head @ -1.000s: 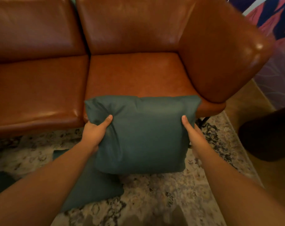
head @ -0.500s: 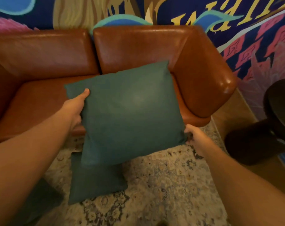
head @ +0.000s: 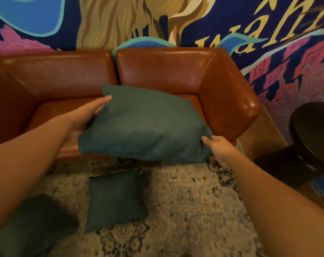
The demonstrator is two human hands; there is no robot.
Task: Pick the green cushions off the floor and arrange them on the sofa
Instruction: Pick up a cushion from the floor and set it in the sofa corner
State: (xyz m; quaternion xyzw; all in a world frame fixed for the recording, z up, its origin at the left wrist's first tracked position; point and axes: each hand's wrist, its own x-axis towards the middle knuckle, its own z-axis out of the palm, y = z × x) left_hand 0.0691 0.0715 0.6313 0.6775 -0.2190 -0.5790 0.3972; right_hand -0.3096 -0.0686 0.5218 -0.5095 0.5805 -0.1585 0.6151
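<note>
Painted wall [head: 46, 19] and brown sofa [head: 55, 75] fill the view; from the left, two cushions [head: 115, 199] lie on the rug [head: 194, 210], left hand [head: 83, 117] and right hand [head: 220, 149] clamp the green cushion [head: 146, 125], now tipped flatter over the right seat, so placing looks close
</note>
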